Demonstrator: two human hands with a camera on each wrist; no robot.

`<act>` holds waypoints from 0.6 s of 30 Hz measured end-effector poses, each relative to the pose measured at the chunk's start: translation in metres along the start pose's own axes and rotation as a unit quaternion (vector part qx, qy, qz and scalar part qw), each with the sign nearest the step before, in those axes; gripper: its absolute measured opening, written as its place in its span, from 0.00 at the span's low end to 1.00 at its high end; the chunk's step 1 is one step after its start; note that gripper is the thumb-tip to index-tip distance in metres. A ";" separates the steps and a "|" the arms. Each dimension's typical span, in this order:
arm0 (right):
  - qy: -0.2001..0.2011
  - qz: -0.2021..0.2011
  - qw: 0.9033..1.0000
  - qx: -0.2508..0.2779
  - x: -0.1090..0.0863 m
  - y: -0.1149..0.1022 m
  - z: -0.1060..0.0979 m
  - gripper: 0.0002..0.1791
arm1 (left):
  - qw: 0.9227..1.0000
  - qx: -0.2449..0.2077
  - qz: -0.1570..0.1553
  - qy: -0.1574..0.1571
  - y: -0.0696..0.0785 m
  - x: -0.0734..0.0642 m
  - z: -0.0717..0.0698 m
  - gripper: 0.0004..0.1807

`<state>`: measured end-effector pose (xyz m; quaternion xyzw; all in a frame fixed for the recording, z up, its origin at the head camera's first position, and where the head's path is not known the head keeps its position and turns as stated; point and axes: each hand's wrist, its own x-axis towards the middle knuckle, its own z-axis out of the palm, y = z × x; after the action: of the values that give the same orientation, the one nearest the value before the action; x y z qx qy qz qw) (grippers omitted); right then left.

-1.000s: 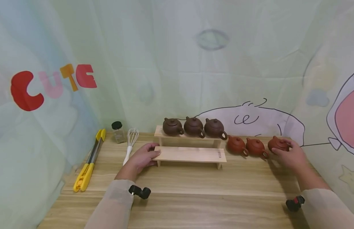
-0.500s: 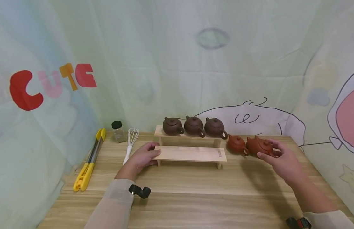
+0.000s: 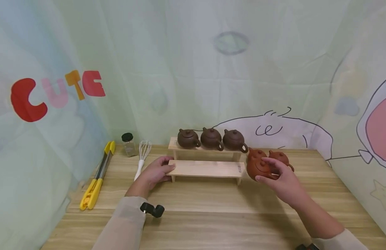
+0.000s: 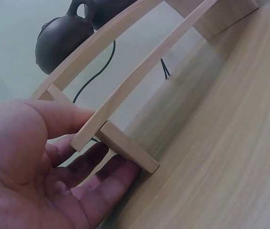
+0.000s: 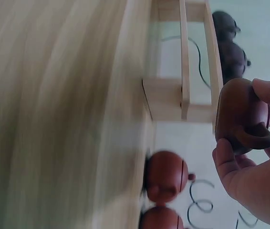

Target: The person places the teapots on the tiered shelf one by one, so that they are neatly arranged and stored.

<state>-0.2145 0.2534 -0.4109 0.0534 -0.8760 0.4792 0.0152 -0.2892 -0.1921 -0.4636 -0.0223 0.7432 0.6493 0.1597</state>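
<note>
My right hand (image 3: 286, 183) holds a reddish-brown clay teapot (image 3: 257, 170) by its sides, thumb and fingers around the body near the handle. In the right wrist view this teapot (image 5: 237, 107) is off the table, beside the end of the two-step wooden stand (image 5: 184, 57). Two similar red teapots stand behind it, one partly covered (image 3: 258, 153) and one (image 3: 278, 157) by my fingers. My left hand (image 3: 156, 171) grips the left end of the stand's lower step (image 3: 205, 168); the left wrist view has the thumb on the board (image 4: 120, 95) and fingers around its leg (image 4: 128, 145).
Three dark brown teapots (image 3: 211, 139) line the upper step. To the left lie a white whisk (image 3: 141, 159) and yellow-handled tongs (image 3: 97, 175), with a black-lidded jar (image 3: 128, 145) behind. A printed curtain (image 3: 193, 86) rises behind the wood-grain table (image 3: 193, 225).
My right hand has lifted the rightmost red teapot and carried it left, past one red teapot to in front of the other. My left hand has stayed on the stand.
</note>
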 end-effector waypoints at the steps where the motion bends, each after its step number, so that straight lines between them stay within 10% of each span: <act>1: -0.004 -0.003 1.000 0.005 0.000 -0.002 0.005 0.42 | 1.000 0.001 0.002 -0.001 0.000 0.000 0.000 0.30; 18: -0.049 -0.039 0.996 0.058 0.017 -0.051 0.113 0.35 | 1.000 -0.002 0.006 -0.005 -0.003 0.001 -0.001 0.30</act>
<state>-0.2231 0.1299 -0.4281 0.1114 -0.8438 0.5249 -0.0120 -0.2900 -0.1930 -0.4666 -0.0149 0.7415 0.6517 0.1588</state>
